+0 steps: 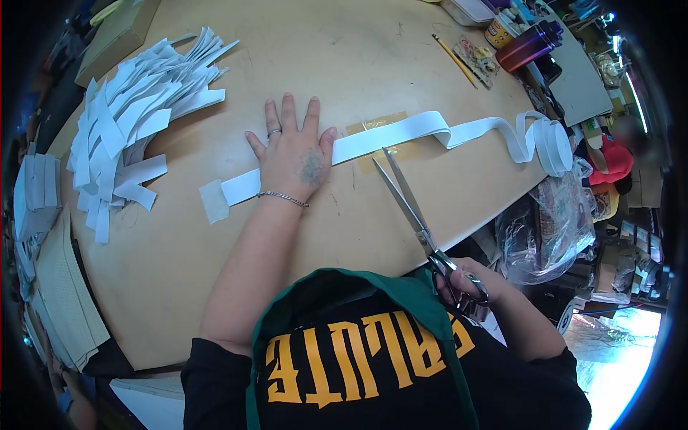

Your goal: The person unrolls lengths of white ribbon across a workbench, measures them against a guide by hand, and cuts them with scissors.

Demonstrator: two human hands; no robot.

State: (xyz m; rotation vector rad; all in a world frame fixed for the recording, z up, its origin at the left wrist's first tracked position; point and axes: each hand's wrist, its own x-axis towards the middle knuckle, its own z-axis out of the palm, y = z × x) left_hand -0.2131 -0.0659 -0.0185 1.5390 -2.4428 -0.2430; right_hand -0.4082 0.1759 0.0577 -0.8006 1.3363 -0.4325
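Observation:
My left hand (pixel 295 150) lies flat with spread fingers, pressing a white elastic band (pixel 387 136) onto the table. The band's left end meets a piece of pale tape (pixel 213 201) stuck to the tabletop. To the right the band waves up off the surface and runs into a coiled roll (pixel 553 147) at the table's edge. My right hand (pixel 464 279) grips the handles of metal scissors (pixel 412 208) near my body. Their blades are slightly apart, tips just below the band and beside clear brownish tape (pixel 380 123) on the table.
A large pile of cut white strips (pixel 136 115) lies at the left, with a cardboard box (pixel 118 39) behind it. A pencil (pixel 455 61), a purple bottle (pixel 529 45) and a small jar (pixel 500 32) are at the back right. Clear plastic bags (pixel 548 229) hang beyond the table's right edge.

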